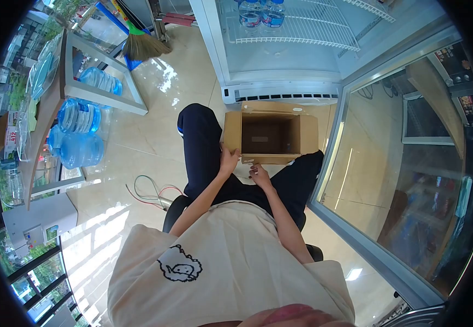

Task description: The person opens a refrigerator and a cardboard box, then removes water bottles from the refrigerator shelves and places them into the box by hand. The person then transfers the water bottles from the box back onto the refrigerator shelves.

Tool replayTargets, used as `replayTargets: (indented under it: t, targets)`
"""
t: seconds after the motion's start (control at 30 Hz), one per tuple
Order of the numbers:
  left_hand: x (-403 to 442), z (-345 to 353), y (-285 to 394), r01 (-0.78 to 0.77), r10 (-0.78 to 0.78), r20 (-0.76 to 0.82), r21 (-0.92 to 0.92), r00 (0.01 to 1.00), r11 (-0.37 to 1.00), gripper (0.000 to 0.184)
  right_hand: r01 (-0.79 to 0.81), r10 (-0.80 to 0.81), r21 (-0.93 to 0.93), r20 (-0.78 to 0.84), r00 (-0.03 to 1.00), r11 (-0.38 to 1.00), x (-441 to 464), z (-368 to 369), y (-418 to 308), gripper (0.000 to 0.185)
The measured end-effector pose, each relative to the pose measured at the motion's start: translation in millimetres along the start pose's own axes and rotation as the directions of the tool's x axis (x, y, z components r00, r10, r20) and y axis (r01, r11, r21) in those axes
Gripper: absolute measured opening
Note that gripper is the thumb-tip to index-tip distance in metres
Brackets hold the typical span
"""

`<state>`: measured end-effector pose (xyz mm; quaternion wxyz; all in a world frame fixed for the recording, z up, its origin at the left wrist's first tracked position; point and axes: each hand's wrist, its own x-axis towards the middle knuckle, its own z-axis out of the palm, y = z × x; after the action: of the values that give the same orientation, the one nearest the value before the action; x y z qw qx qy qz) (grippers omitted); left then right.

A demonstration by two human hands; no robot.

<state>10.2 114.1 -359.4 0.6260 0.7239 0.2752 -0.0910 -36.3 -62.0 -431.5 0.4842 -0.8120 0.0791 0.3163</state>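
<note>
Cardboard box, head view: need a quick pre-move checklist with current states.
1. Top of cardboard box open: ok, flaps folded outward, opening faces up.
2. Left hand on box: ok, touching near its near-left corner.
3. Right hand on box: cannot tell; fingers are at the near edge, but contact isn't clear.
4. Box interior checked to the bottom: cannot tell; it's dark, with one paler patch visible.
5. Fridge door open: ok, swung out to the person's right.
6. Water bottles in box: not ok; the two in clear view stand on the wire shelf.
</note>
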Motion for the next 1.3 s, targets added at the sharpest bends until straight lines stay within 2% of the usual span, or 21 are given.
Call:
replayTargets:
  t: [0.03,0.07,0.13,0.17,0.23,0.33,0.43,0.53,0.63,0.7,0.73,0.83,0.87,0.9,0.93,1.0,1.03,1.1,1.13,1.23,1.3]
  targets:
    - [-3.0,1.0,11.1,0.082,-0.080,0.029,-0.063,0.996,0.995,0.060,0.012,-0.012,-0.014,-0.014,1.000,1.000,-1.2,-2.9,-4.7,0.035]
    - [-2.6,3.6,14.0,-0.056,0.058,-0.024,0.080,0.998,0.995,0.063,0.017,-0.017,-0.036,-0.015,1.000,0.999,-2.7,-7.0,-9.1,0.034]
    - [-1.4,9.0,18.0,-0.301,0.349,-0.068,0.372,0.935,0.878,0.068,0.030,-0.032,-0.080,-0.022,0.999,0.996,-5.2,-15.4,-18.8,0.034]
    - [-3.2,11.3,19.2,-0.412,0.484,-0.070,0.428,0.872,0.804,0.070,0.025,-0.027,-0.048,-0.033,0.999,0.999,-5.1,-17.4,-25.0,0.034]
    - [-32.4,8.1,71.2,-0.595,0.725,-0.054,0.531,0.687,0.603,0.074,0.024,-0.023,0.014,-0.060,0.998,1.000,-0.4,-19.6,-28.9,0.034]
    - [-39.3,-3.9,68.5,-0.712,0.790,0.262,0.641,0.555,0.287,0.074,0.107,-0.096,0.089,-0.118,0.988,0.990,-7.2,-22.6,-35.4,0.031]
    - [-43.7,-12.6,31.4,-0.691,0.659,0.358,0.633,0.661,0.349,0.064,0.012,-0.010,0.027,-0.057,0.998,1.000,-10.5,-22.7,-35.3,0.034]
    - [-45.7,-23.9,30.7,-0.643,0.574,0.351,0.619,0.740,0.450,0.062,0.125,-0.125,-0.020,-0.022,0.992,0.992,-13.6,-13.7,-27.4,0.031]
    - [-43.9,-49.8,70.0,-0.560,0.657,0.156,0.685,0.738,0.466,0.063,0.247,-0.226,0.238,-0.114,0.967,0.939,-11.5,-20.4,-37.4,0.029]
    - [-32.2,-77.9,112.1,-0.481,0.766,0.077,0.816,0.638,0.319,0.066,0.358,-0.296,0.294,-0.235,0.926,0.886,1.1,-37.2,-62.4,0.021]
    - [-19.2,-90.0,122.4,-0.423,0.756,0.026,0.841,0.654,0.337,0.069,0.449,-0.362,0.305,-0.300,0.882,0.840,15.7,-48.7,-74.1,0.019]
    - [25.1,-121.1,123.1,-0.260,0.676,-0.055,0.898,0.734,0.355,0.076,0.590,-0.474,0.197,-0.425,0.771,0.783,18.4,-108.4,-185.7,0.013]
    - [28.4,-124.4,128.9,-0.184,0.624,-0.045,0.937,0.780,0.297,0.077,0.640,-0.524,0.170,-0.440,0.729,0.749,32.3,-126.5,-210.3,0.017]
    - [34.8,-125.8,131.4,-0.142,0.580,-0.076,0.936,0.811,0.321,0.077,0.689,-0.630,-0.140,-0.563,0.536,0.711,31.9,-142.3,-252.1,0.021]
    - [42.2,-126.5,133.6,-0.100,0.534,-0.107,0.933,0.839,0.344,0.076,0.685,-0.596,-0.074,-0.568,0.568,0.724,32.3,-158.7,-290.5,0.030]
    - [52.4,-132.3,141.6,-0.050,0.477,-0.155,0.920,0.865,0.389,0.068,0.754,-0.748,-0.300,-0.559,0.357,0.584,36.4,-190.3,-357.5,0.039]
    - [60.8,-137.8,139.8,-0.064,0.463,-0.170,0.892,0.870,0.448,0.064,0.755,-0.778,-0.356,-0.549,0.307,0.550,35.6,-202.3,-387.8,0.043]
    - [81.0,-145.5,133.7,-0.090,0.433,-0.199,0.822,0.879,0.562,0.057,0.721,-0.812,-0.471,-0.541,0.220,0.509,45.6,-221.4,-433.8,0.050]
    - [79.6,-144.6,135.1,-0.110,0.500,-0.217,0.832,0.839,0.544,0.048,0.685,-0.818,-0.526,-0.545,0.182,0.504,56.2,-229.5,-450.4,0.052]
    - [79.1,-142.4,141.0,-0.058,0.469,-0.234,0.847,0.851,0.528,0.044,0.464,-0.864,-0.776,-0.502,-0.045,0.427,103.8,-249.2,-476.1,0.052]
    - [80.0,-140.7,145.2,-0.034,0.463,-0.237,0.863,0.854,0.503,0.040,0.420,-0.888,-0.788,-0.446,0.113,0.450,118.6,-252.0,-477.5,0.046]
